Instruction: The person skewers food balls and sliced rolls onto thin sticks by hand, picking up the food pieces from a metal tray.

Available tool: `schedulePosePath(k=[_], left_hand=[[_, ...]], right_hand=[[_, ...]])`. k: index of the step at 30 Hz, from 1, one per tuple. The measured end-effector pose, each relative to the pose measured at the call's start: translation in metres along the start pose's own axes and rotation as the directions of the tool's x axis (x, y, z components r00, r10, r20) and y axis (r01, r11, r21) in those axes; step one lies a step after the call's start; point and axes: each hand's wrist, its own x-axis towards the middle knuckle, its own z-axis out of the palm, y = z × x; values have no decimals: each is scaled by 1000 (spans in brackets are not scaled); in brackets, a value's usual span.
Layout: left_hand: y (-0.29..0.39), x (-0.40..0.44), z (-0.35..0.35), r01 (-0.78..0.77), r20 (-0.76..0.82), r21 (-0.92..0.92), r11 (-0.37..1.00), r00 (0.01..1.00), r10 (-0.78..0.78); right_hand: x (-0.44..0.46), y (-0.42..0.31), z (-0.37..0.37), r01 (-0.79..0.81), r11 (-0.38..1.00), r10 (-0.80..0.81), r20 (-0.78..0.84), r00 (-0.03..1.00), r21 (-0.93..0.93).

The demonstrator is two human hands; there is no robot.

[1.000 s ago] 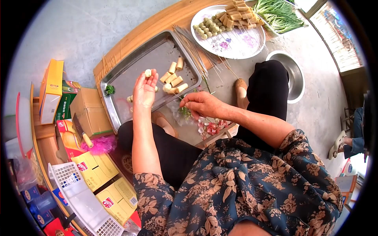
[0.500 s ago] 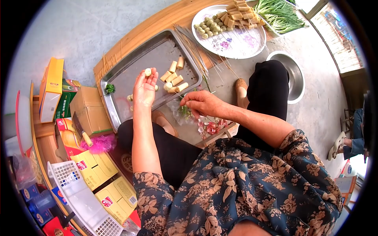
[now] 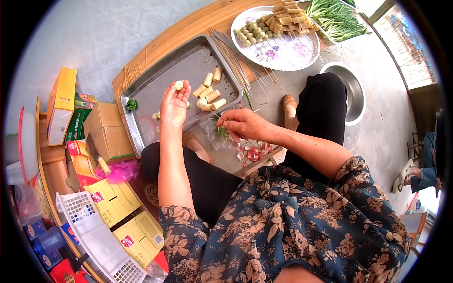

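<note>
My left hand (image 3: 174, 104) is palm up over the metal tray (image 3: 163, 75), its fingertips closed around a small pale ball (image 3: 179, 85). My right hand (image 3: 244, 123) pinches a thin skewer (image 3: 214, 113) beside the tray's near edge. The skewer points toward a pale round ball (image 3: 202, 103); I cannot tell whether the ball is threaded on it. Around that ball lie several tan rolled pieces (image 3: 213, 95). More pale balls (image 3: 156, 116) sit partly behind my left wrist, and a green leafy sprig (image 3: 131, 105) rests in the tray's left corner.
A white oval plate (image 3: 302, 52) with green balls and stacked rolls stands on the wooden table (image 3: 165, 40), beside loose skewers (image 3: 236, 56) and green stalks (image 3: 335, 21). A steel basin (image 3: 357, 94) is on the floor. Boxes (image 3: 111, 129) and a knife (image 3: 98, 155) are left. Another person's leg (image 3: 428, 160) shows right.
The pale ball in my left fingertips has shifted very slightly right and up. My right hand and the skewer look still.
</note>
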Motion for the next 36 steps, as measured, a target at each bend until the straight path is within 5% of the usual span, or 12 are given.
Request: schedulePosePath(k=[36], left_hand=[[-10, -18, 30, 167, 178, 271, 948, 959, -219]], right_hand=[[16, 5, -12, 57, 998, -54, -83, 995, 30]])
